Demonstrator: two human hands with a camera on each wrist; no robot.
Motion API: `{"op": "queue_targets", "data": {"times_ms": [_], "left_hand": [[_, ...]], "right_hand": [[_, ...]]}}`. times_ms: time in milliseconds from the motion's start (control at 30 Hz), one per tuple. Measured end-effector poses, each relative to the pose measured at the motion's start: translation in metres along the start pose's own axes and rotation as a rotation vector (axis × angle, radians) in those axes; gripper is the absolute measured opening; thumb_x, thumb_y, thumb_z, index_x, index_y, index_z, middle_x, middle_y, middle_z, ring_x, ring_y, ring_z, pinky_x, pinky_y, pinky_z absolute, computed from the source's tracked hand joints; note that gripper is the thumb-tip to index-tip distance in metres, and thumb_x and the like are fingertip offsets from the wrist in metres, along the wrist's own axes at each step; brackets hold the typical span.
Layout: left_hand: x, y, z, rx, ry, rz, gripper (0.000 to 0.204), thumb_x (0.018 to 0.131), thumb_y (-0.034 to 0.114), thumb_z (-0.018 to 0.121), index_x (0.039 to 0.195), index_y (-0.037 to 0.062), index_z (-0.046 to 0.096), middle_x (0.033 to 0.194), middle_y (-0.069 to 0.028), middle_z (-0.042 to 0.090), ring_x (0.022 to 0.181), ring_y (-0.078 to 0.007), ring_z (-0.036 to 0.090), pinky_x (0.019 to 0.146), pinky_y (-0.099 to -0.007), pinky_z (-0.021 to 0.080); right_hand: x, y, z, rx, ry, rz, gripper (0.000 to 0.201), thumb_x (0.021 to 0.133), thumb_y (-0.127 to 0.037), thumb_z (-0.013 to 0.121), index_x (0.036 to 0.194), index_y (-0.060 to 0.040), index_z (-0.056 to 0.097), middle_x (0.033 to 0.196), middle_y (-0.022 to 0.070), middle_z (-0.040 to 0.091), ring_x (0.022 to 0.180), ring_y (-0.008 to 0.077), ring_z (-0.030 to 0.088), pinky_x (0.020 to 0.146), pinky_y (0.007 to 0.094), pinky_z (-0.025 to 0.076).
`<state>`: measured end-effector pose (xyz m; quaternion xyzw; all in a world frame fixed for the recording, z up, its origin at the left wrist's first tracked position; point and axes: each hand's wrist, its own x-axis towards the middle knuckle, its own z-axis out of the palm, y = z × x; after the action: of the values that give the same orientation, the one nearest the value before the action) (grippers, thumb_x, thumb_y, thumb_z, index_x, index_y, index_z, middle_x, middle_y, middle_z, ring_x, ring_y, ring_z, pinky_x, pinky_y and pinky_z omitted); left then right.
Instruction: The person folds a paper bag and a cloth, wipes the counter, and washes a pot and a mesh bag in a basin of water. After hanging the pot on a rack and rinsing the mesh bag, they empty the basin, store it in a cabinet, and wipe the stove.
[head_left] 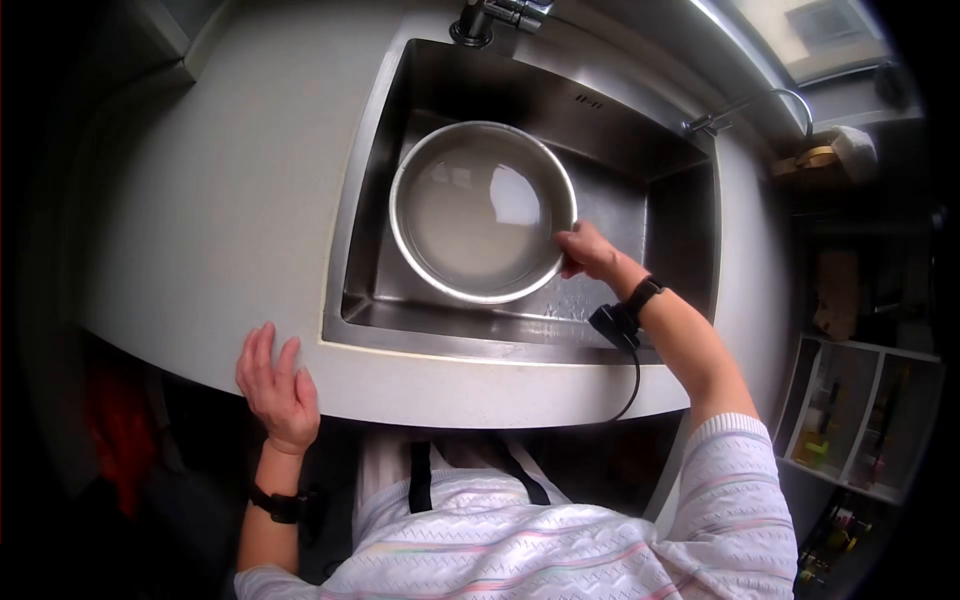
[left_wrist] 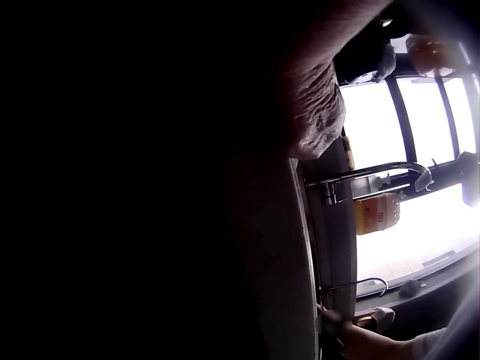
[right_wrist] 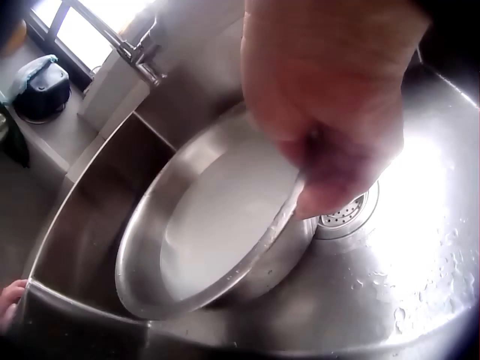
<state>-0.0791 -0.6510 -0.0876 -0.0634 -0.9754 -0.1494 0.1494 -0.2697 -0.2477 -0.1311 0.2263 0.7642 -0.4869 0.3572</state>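
Note:
A round metal basin (head_left: 480,293) sits in the stainless steel sink (head_left: 615,190), holding cloudy, whitish water (head_left: 450,230). My right hand (head_left: 588,250) grips its rim at the right side. In the right wrist view the basin (right_wrist: 139,262) leans, and the thumb and fingers of the right hand (right_wrist: 330,105) pinch the rim from above. My left hand (head_left: 278,390) lies at the counter's front edge, left of the sink, its fingers extended and holding nothing. The left wrist view is mostly dark, with part of the left hand (left_wrist: 319,105) near the top.
A faucet (head_left: 475,25) stands behind the sink's back left corner, and a thin curved tap (head_left: 795,95) at the back right. The drain (right_wrist: 346,217) shows beside the basin. Pale counter (head_left: 220,180) surrounds the sink. At the right is a white shelf unit (head_left: 840,350).

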Motion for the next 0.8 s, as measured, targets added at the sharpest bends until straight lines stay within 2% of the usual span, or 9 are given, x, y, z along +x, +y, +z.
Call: {"op": "queue_targets", "data": {"times_ms": [33, 100, 133, 267, 333, 467, 667, 733, 800], "left_hand": [[0.001, -0.001, -0.001, 0.0, -0.002, 0.012, 0.034, 0.08, 0.01, 0.047, 0.112, 0.0012, 0.055, 0.128, -0.0174, 0.045, 0.12, -0.0363, 0.039, 0.1, -0.0438, 0.028], [0.0, 0.0, 0.0, 0.002, -0.001, 0.006, 0.034, 0.079, 0.01, 0.047, 0.111, 0.0012, 0.056, 0.128, -0.0175, 0.045, 0.119, -0.0368, 0.039, 0.1, -0.0442, 0.028], [0.0, 0.0, 0.0, 0.004, 0.008, 0.009, 0.034, 0.078, 0.011, 0.049, 0.111, 0.002, 0.056, 0.128, -0.0176, 0.046, 0.118, -0.037, 0.04, 0.099, -0.0453, 0.029], [0.001, -0.002, 0.0, -0.013, 0.027, 0.016, 0.035, 0.077, 0.009, 0.048, 0.11, 0.0013, 0.056, 0.127, -0.0176, 0.046, 0.119, -0.0372, 0.04, 0.099, -0.0446, 0.028], [0.001, -0.002, -0.001, -0.017, 0.034, 0.017, 0.035, 0.077, 0.009, 0.048, 0.11, 0.0013, 0.056, 0.127, -0.0176, 0.046, 0.118, -0.0371, 0.04, 0.099, -0.0445, 0.029], [0.0, -0.004, 0.0, -0.02, 0.062, 0.021, 0.034, 0.075, 0.011, 0.052, 0.108, 0.0035, 0.058, 0.125, -0.0175, 0.048, 0.116, -0.0362, 0.042, 0.096, -0.0451, 0.032], [0.0, -0.003, -0.001, -0.03, 0.094, 0.023, 0.035, 0.075, 0.011, 0.052, 0.108, 0.0039, 0.059, 0.125, -0.0175, 0.048, 0.116, -0.0356, 0.043, 0.095, -0.0445, 0.032], [-0.001, -0.002, -0.001, -0.024, 0.096, 0.026, 0.035, 0.075, 0.011, 0.052, 0.108, 0.0039, 0.059, 0.125, -0.0175, 0.048, 0.116, -0.0354, 0.043, 0.095, -0.0444, 0.032], [-0.002, -0.002, 0.0, -0.023, 0.095, 0.035, 0.035, 0.075, 0.011, 0.052, 0.109, 0.004, 0.059, 0.125, -0.0174, 0.048, 0.116, -0.0353, 0.043, 0.095, -0.0442, 0.032]], "right_hand": [[-0.001, -0.006, -0.001, -0.005, -0.008, -0.001, 0.022, 0.081, -0.009, 0.05, 0.094, 0.0077, 0.054, 0.069, 0.0128, 0.057, 0.048, 0.0203, 0.056, 0.038, 0.0312, 0.048], [-0.002, -0.015, -0.006, 0.181, 0.074, -0.017, 0.016, 0.081, -0.007, 0.049, 0.087, 0.0077, 0.052, 0.064, 0.0115, 0.053, 0.045, 0.0193, 0.054, 0.035, 0.0307, 0.045], [-0.012, -0.031, -0.009, 0.22, 0.045, -0.01, 0.013, 0.082, -0.005, 0.047, 0.083, 0.0078, 0.05, 0.061, 0.0112, 0.051, 0.042, 0.0198, 0.052, 0.034, 0.0308, 0.044], [-0.014, -0.043, -0.008, 0.199, -0.002, 0.009, 0.015, 0.083, -0.004, 0.047, 0.085, 0.0101, 0.049, 0.061, 0.012, 0.052, 0.039, 0.0212, 0.052, 0.036, 0.0311, 0.045], [-0.016, -0.036, -0.002, 0.241, 0.017, 0.073, 0.014, 0.082, -0.003, 0.048, 0.085, 0.011, 0.049, 0.062, 0.0126, 0.052, 0.041, 0.0222, 0.053, 0.037, 0.0314, 0.047], [-0.023, -0.047, 0.004, 0.307, 0.053, 0.045, 0.014, 0.082, -0.002, 0.048, 0.086, 0.012, 0.049, 0.063, 0.0133, 0.053, 0.042, 0.0234, 0.055, 0.037, 0.0323, 0.048], [-0.039, -0.072, 0.001, -0.009, 0.067, -0.036, 0.016, 0.081, -0.004, 0.049, 0.085, 0.0114, 0.054, 0.062, 0.0146, 0.057, 0.044, 0.023, 0.058, 0.036, 0.0318, 0.048], [-0.054, -0.08, 0.001, -0.164, 0.083, -0.096, 0.017, 0.083, -0.007, 0.05, 0.085, 0.0093, 0.055, 0.057, 0.0112, 0.055, 0.04, 0.0177, 0.054, 0.037, 0.0278, 0.048], [-0.067, -0.089, 0.004, -0.227, 0.096, -0.132, 0.018, 0.083, -0.007, 0.05, 0.085, 0.0094, 0.056, 0.057, 0.0111, 0.056, 0.041, 0.017, 0.054, 0.037, 0.0273, 0.047]]}}
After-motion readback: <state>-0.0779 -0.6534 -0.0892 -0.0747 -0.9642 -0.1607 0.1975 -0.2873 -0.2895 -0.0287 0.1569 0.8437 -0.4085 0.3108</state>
